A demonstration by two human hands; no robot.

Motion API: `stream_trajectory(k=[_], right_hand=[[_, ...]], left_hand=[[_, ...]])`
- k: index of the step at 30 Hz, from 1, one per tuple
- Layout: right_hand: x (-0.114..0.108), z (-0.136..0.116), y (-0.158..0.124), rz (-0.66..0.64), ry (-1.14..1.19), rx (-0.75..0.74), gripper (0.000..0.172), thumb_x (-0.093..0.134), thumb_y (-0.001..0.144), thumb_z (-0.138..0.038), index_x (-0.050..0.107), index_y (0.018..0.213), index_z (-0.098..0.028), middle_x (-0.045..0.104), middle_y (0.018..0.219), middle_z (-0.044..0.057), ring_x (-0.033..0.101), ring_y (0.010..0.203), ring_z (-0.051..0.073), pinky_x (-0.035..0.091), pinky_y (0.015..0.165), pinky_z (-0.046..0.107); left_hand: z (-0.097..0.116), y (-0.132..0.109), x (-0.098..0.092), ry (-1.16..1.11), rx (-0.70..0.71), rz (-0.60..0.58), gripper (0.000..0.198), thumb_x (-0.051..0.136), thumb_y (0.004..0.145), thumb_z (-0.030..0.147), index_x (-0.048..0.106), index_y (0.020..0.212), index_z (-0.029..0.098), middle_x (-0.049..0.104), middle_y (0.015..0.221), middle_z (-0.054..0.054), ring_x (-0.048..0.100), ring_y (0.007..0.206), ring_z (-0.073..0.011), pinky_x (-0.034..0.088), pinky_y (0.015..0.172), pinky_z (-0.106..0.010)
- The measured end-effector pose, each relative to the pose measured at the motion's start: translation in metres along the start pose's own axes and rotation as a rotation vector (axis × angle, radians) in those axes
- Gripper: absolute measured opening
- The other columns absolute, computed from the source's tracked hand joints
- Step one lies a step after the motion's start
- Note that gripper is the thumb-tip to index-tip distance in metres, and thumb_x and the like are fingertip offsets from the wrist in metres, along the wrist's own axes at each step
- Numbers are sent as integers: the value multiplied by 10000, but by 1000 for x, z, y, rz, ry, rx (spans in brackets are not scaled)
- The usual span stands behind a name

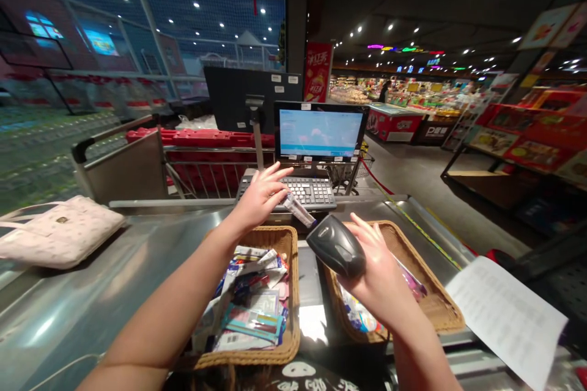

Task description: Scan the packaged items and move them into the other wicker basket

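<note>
My left hand [261, 195] is raised over the counter and pinches a small tube-like packet [298, 210] by one end. My right hand [373, 266] grips a dark handheld barcode scanner [336, 248], its head pointed at the packet, a short gap between them. Below the left forearm sits a wicker basket [291, 293] filled with several small packaged items [254, 305]. A second wicker basket [431, 299] lies under the right hand with a few packets in it.
A keyboard [307, 190] and a lit monitor [318, 132] stand behind the hands on the steel checkout counter [92, 293]. A pale pink bag [59, 230] rests at the left. A printed sheet [509, 317] hangs at the right. Shop aisles and shelves [527, 134] lie beyond.
</note>
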State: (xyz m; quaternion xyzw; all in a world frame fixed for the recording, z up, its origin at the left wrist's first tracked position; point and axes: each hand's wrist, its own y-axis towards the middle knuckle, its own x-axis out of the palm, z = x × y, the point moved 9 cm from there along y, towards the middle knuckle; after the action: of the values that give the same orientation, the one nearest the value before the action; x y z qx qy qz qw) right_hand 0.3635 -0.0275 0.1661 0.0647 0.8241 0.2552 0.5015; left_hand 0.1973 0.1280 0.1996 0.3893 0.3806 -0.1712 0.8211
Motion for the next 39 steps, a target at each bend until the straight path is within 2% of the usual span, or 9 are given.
stream_trajectory(k=[7,11,17,24,28,30,34,37,39], right_hand=[[17,-13,1,-63,7,-1,549,583,736,-134,583,1275,-241,611,1326,108,384,1421,367,216,1146,717],[27,-19,1,-85,20,-6,540,588,736,-147,589,1269,-231,608,1332,109,371,1429,373,214,1151,709],[47,-30,3,-152,67,-2,484,591,751,-173,619,1230,-232,613,1323,107,371,1425,390,190,1140,735],[59,-43,6,-178,105,-12,453,615,756,-194,645,1206,-232,632,1299,111,373,1422,398,191,1136,740],[63,-44,8,-181,124,-10,459,617,749,-186,643,1205,-237,630,1302,113,372,1424,395,192,1136,736],[65,-44,8,-190,128,-13,479,616,744,-181,637,1219,-238,627,1308,117,374,1423,398,178,1136,743],[69,-41,8,-210,132,1,511,613,725,-171,632,1232,-238,629,1312,115,383,1419,398,165,1139,743],[71,-38,6,-219,150,20,522,614,726,-166,629,1241,-247,626,1321,100,387,1419,383,188,1152,713],[71,-36,4,-228,165,28,512,619,726,-164,636,1231,-246,630,1319,86,397,1414,372,217,1164,677]], left_hand=[[-19,-26,-6,-3,-69,-36,318,423,957,347,713,916,222,498,1499,-42,270,1487,-305,114,1160,-686],[-35,-47,-1,-4,-112,-69,322,419,961,348,715,919,227,493,1503,-38,264,1488,-307,116,1156,-689],[-63,-88,22,-33,-197,-126,334,409,957,342,717,905,226,493,1504,-42,273,1487,-296,150,1173,-652],[-106,-135,55,-91,-307,-155,357,423,926,353,742,872,201,532,1466,-75,357,1451,-290,286,1179,-536],[-134,-166,71,28,-453,-260,320,470,891,334,750,797,212,566,1435,-67,419,1413,-301,325,1155,-551],[-144,-181,72,132,-522,-301,284,507,869,307,742,741,213,601,1396,-76,440,1391,-332,301,1141,-618],[-148,-200,64,303,-580,-327,166,609,781,211,705,646,191,650,1314,-131,398,1392,-427,139,1104,-766],[-143,-201,59,452,-555,-361,94,656,773,227,740,799,193,604,1364,-167,389,1398,-428,159,1101,-760],[-136,-192,56,479,-517,-331,189,658,809,294,742,951,202,538,1437,-178,364,1421,-410,184,1116,-732]])
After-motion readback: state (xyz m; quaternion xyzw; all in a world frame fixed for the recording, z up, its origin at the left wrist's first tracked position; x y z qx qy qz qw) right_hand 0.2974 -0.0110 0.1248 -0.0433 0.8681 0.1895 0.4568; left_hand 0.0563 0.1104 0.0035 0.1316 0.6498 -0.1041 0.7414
